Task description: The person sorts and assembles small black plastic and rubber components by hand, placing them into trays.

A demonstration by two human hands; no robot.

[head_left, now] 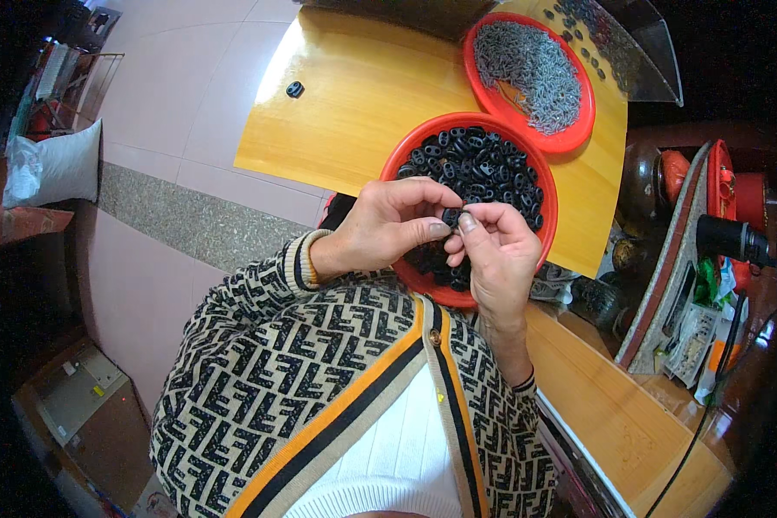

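My left hand point(390, 221) and my right hand point(502, 250) meet above a red basin point(554, 200) heaped with small black plastic pieces point(479, 164) that have two round holes, like cord locks. Between thumb and forefinger, my left hand pinches one such black piece point(451, 217). The fingertips of my right hand are closed right against it; whatever they grip is mostly hidden. Behind this basin, touching it, a second red basin point(585, 121) holds a pile of small grey metal springs point(527, 73). One black cord lock point(295, 89) lies alone at the left of the yellow wooden table point(345, 95).
A metal tray point(639, 52) with more black pieces stands at the far right. Beyond the table's right edge are a dark round jar point(643, 177), a white plastic basket point(695, 345) and a black cable point(708, 406). A white sack point(56, 164) rests at the far left.
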